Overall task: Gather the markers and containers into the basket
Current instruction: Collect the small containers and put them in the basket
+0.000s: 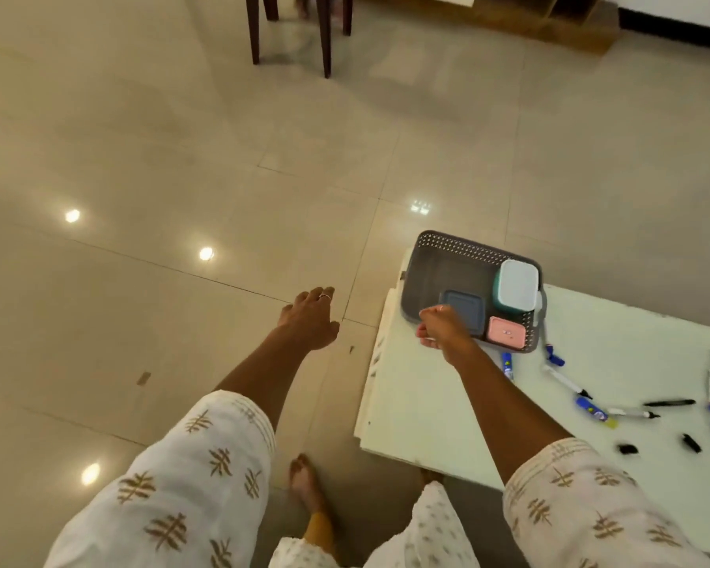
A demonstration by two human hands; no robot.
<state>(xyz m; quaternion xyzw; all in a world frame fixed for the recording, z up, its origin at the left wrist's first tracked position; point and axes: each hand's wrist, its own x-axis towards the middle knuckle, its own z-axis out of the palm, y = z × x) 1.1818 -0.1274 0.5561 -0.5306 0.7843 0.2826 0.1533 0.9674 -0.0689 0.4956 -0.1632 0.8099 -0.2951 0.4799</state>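
Presently we see a grey perforated basket (pixel 447 256) standing at the left end of a white tabletop (pixel 427 403), about one o'clock from the viewer. Three lidded containers already sit inside it: a pale teal container (pixel 517 284) at its far right, a dark blue container (pixel 464 307) near the middle, and a pink container (pixel 507 332) at its near right corner.

The markers (pixel 566 381) remain outside, scattered on the tabletop toward three o'clock of the basket, some just beside its near wall, others well apart; several loose caps (pixel 691 442) lie among them.

The right hand (pixel 441 327) hovers at the basket's near edge with fingers curled into a loose fist. We cannot tell whether it holds anything. The left hand (pixel 310 319) hangs over the tiled floor (pixel 140 157) at eleven o'clock, fingers relaxed and spread, holding nothing.

We judge the containers done and the markers still to gather. These should handle as light, stiff, smooth plastic cylinders, apt to roll on the glossy tabletop. A pinch across the middle of each barrel suits best, or several swept together and clasped as a bundle. Uncapped tips may stain, so we would keep fingers off the nibs. The small caps call for a fingertip pinch.
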